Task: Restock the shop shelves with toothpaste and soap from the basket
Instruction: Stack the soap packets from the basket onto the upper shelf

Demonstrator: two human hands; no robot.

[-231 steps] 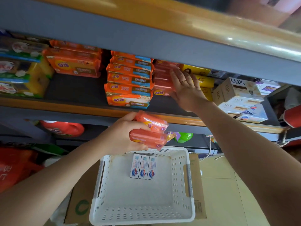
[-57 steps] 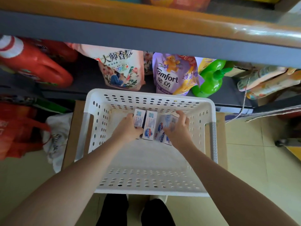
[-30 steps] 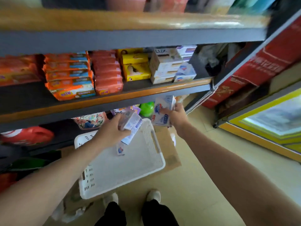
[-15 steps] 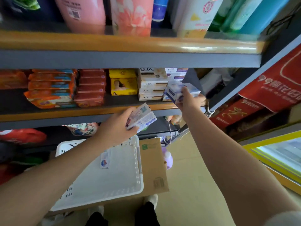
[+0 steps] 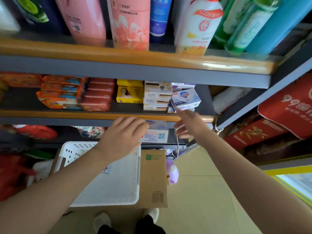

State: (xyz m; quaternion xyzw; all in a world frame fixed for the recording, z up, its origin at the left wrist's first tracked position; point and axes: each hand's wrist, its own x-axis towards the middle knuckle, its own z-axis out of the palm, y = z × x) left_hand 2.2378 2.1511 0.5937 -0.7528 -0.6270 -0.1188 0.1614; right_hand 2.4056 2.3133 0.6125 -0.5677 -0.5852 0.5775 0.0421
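One soap box (image 5: 156,131) half hidden in left hand's (image 5: 120,137) closed grip; right hand (image 5: 189,124) open, empty

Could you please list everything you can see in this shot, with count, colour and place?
Bottles: several, pink, blue, white, green; top shelf.
Orange soap packs: two stacks; middle shelf, left.
Red soap packs: one stack; beside them.
Yellow boxes: two; middle.
Lux boxes: four or so, white.
Blue-white soap boxes: small pile, rightmost, top one tilted.
Basket: one, white, on cardboard box; one packet inside.
Left hand: holds soap box.
Right hand: open, below pile.
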